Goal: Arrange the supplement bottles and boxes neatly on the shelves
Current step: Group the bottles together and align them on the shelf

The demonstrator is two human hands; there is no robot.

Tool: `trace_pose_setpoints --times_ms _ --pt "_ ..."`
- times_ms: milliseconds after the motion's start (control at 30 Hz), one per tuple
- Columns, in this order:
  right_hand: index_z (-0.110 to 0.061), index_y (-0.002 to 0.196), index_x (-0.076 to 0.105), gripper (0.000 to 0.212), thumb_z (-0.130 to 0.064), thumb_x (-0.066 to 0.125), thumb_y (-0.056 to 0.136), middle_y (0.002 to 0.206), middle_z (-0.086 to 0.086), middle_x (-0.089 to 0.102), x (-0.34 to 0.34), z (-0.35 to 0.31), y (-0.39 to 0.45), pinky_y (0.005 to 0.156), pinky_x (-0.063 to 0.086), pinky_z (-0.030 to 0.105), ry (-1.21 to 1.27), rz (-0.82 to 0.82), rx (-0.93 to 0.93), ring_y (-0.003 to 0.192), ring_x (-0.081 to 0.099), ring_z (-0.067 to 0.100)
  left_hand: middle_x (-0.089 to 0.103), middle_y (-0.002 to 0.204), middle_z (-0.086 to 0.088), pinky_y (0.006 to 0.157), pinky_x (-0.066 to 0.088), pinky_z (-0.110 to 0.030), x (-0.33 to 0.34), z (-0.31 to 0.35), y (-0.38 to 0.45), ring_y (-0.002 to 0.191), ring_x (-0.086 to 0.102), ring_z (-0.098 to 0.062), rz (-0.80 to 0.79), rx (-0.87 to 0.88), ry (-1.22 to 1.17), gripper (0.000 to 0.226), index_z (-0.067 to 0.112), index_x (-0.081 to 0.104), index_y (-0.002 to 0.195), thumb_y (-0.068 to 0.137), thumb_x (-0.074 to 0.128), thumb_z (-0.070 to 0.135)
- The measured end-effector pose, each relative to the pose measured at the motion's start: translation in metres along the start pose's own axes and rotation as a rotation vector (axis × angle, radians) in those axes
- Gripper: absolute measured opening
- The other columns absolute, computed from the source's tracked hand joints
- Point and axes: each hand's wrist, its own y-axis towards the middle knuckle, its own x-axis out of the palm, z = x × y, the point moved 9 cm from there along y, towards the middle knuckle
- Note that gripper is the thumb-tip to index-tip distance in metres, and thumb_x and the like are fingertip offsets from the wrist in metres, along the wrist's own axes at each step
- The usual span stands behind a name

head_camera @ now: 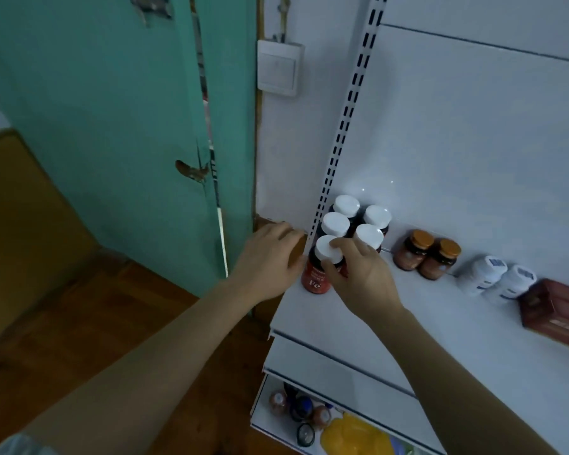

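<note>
White shelving fills the right side of your view: a back panel (473, 126) with a slotted upright (345, 119), and below it the white shelf (424, 323) where you work. On the left stands a teal door (112, 110), with wooden floor (79, 307) under it, and a white wall switch (278, 68) sits between the door and the upright. At the far right edge of the shelf lies a dark red box (559, 310). Beside it stand two white bottles (496, 279), touching each other, and further left two brown bottles with orange caps (424, 254), also side by side. At the left end of the shelf you have a group of dark bottles with white caps (352, 218), standing upright in two short rows near the upright. The front one is a red bottle marked "Fe" (316, 280), at the left front corner of the shelf. Your right hand (362, 274) holds this bottle, the fingers curled over its white cap and the thumb on its side. Your left hand (270, 257) rests at the left end of the shelf, just beside the same bottle; its fingers are bent, but I cannot tell if they touch the bottle. On a lower shelf (309, 418) you see some small bottles and a yellow packet (352, 435), too blurred to name.
</note>
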Motion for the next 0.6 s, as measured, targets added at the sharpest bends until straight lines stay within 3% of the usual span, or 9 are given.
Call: trace_pose_setpoints --times_ms 233,333,433,533,600 --pt "-0.008 0.113 0.063 0.031 -0.025 0.068 0.088 0.110 0.008 0.063 -0.002 -0.013 -0.005 0.068 0.044 0.028 -0.030 -0.034 0.100 0.090 0.061 0.029 0.046 0.144 0.000 0.107 0.041 -0.041 0.012 -0.006 0.010 0.132 0.042 -0.019 -0.126 0.145 -0.071 0.064 0.019 0.039 0.145 0.092 0.052 0.052" --pt "-0.008 0.120 0.062 0.035 -0.027 0.065 0.091 0.125 0.008 0.059 -0.010 -0.017 -0.006 0.080 0.052 0.039 -0.037 -0.025 0.109 0.103 0.059 0.030 0.039 0.150 0.001 0.107 0.040 -0.040 0.015 -0.005 0.020 0.135 0.038 -0.018 -0.195 0.183 -0.133 0.080 0.023 0.025 0.151 0.088 0.051 0.064" --pt "-0.005 0.126 0.058 0.034 -0.020 0.056 0.096 0.128 0.012 0.057 -0.029 -0.016 -0.003 0.092 0.047 0.045 -0.080 0.062 0.087 0.111 0.053 0.030 0.021 0.160 0.001 0.112 0.034 -0.042 0.026 -0.003 0.032 0.143 0.027 -0.020 -0.356 0.169 -0.160 0.099 0.032 0.004 0.154 0.079 0.047 0.080" --pt "-0.009 0.145 0.037 0.055 -0.025 0.052 0.095 0.149 0.017 0.038 -0.028 0.014 0.003 0.108 0.036 0.048 -0.156 -0.068 0.234 0.133 0.036 0.036 0.001 0.165 0.005 0.118 0.024 -0.047 0.038 0.000 0.043 0.150 0.010 -0.019 -0.521 0.142 -0.162 0.112 0.037 -0.011 0.152 0.069 0.038 0.093" --pt "-0.014 0.152 0.020 0.071 -0.037 0.052 0.093 0.157 0.016 0.023 -0.023 0.036 0.005 0.114 0.026 0.046 -0.207 -0.183 0.324 0.143 0.022 0.035 0.000 0.165 0.006 0.119 0.021 -0.048 0.039 0.007 0.053 0.150 0.009 -0.017 -0.549 0.141 -0.213 0.103 0.039 -0.012 0.151 0.073 0.028 0.092"
